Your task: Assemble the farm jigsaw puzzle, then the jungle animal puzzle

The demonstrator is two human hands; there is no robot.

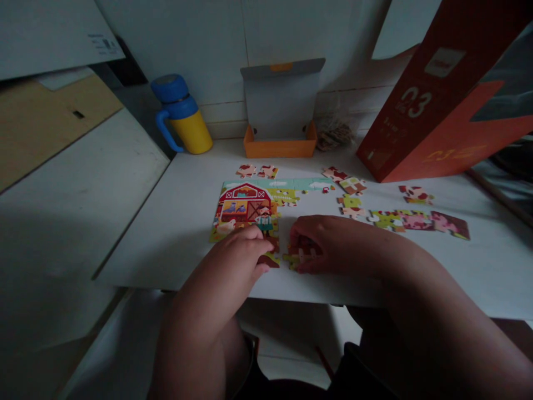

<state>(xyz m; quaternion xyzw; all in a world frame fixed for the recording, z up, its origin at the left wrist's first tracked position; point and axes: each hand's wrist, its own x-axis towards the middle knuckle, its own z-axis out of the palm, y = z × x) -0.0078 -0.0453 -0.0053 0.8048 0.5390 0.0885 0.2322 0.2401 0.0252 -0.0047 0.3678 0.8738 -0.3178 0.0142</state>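
A partly joined jigsaw puzzle (pixel 245 208) with a red barn, a farmer and a strip of sky lies flat on the table. My left hand (pixel 245 250) rests at its lower edge, thumb and fingers closed around a brown and green puzzle piece (pixel 270 260). To the right, across a narrow gap, my right hand (pixel 322 240) curls over a joined puzzle section (pixel 306 254) showing a pale fence, gripping its sides. The fingers partly hide that section. Beyond my right wrist lies a pink pig strip (pixel 416 221) of joined pieces.
Loose puzzle pieces (pixel 267 171) lie behind the puzzle, and several more (pixel 353 185) lie to the right. An orange box (pixel 280 148) stands with its lid up at the wall. A blue and yellow bottle (pixel 194 130) is back left; a large red box (pixel 410 122) leans at right.
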